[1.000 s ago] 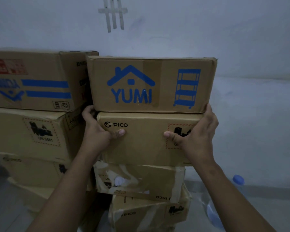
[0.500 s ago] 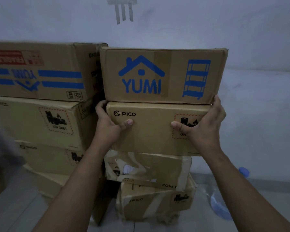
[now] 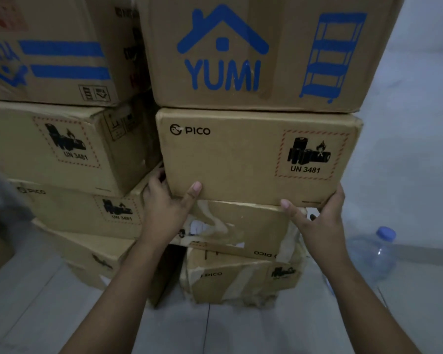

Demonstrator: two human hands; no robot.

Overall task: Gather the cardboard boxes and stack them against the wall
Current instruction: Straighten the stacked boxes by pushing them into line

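A PICO box (image 3: 241,159) with a UN 3481 battery label sits in the right-hand stack, under a YUMI box (image 3: 279,52) with a blue house and shelf print. My left hand (image 3: 168,203) grips the PICO box's lower left corner, thumb on the front face. Its lower right corner is held by my right hand (image 3: 317,215), thumb along the bottom edge. Beneath it lie a torn, taped PICO box (image 3: 241,228) and another crumpled PICO box (image 3: 241,279) on the floor.
A second stack stands close on the left: a blue-striped box (image 3: 56,52) on top, then PICO boxes (image 3: 49,146) down to the floor. A clear plastic bottle (image 3: 371,254) with a blue cap stands at the right by the white wall (image 3: 414,123). Grey floor tiles (image 3: 241,330) lie in front.
Both hands slid from the middle of the PICO box's sides down to its bottom corners. The view moved closer and lower, so the wall above the boxes left the frame.
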